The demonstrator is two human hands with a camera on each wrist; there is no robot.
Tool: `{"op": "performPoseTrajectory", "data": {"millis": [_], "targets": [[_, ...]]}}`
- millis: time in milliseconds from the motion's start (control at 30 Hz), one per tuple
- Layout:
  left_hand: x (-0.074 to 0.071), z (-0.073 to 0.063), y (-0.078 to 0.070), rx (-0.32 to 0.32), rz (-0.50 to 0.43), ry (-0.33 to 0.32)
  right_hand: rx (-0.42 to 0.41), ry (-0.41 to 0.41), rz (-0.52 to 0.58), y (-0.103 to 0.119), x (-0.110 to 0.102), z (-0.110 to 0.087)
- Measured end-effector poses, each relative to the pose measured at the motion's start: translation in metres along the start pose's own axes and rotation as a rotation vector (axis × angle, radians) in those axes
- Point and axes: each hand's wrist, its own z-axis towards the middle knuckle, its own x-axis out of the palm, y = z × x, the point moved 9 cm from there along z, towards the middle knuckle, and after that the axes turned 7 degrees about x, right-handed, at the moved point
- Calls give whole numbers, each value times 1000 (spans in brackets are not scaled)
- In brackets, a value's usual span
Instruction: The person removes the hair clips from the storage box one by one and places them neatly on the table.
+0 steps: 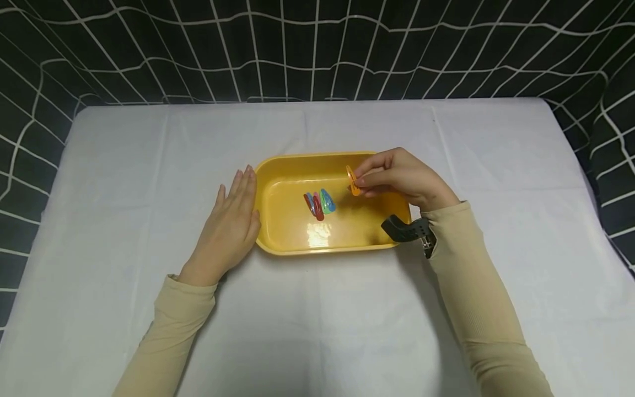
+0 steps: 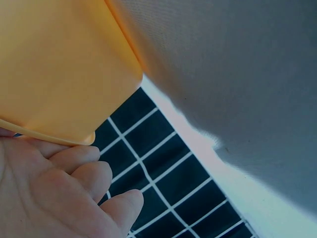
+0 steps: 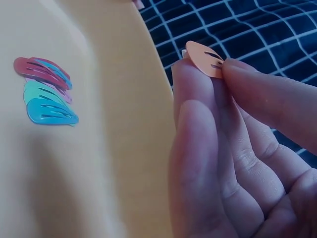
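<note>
Pinching an orange hair clip [image 3: 204, 60] at the tips, the fingers of the right hand [image 1: 401, 175] stand nearly closed on it, thumb against finger. The fingertips cover part of the clip in the head view; a small pale piece at its edge in the right wrist view cannot be identified. The remaining fingers of that hand are partly concealed from above, and the right wrist view cuts the hand off at the frame's edge. The hand is raised over the right end of a yellow tray [image 1: 283, 226], back of the hand upward, the forearm slanting in from the lower right.

The left hand [image 1: 228, 229] lies along the tray's left end, fingers extended and close together at the rim, gripping nothing. Its palm appears in the left wrist view, cropped at the left and bottom.

Near the middle of the tray floor sits a cluster of hair clips [image 1: 319, 205] in red, blue, green and pink; they overlap, so an exact count cannot be confirmed.

A black strap [image 1: 404, 230] projects from the right wrist. Both beige sleeves [image 1: 476, 298] run out of frame. Beneath is a white cloth [image 1: 307, 314], creased; beyond it, white netting before a dark backdrop.
</note>
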Motion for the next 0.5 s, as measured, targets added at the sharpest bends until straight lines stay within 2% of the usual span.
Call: {"op": "performPoseTrajectory", "data": {"millis": [300,500], "targets": [[0,0,0,-1,-3,-4,-22,-14,42,-2,-11,-8],[0,0,1,-2,-2,-3,-41,5,114,-3,-17,-12]]}}
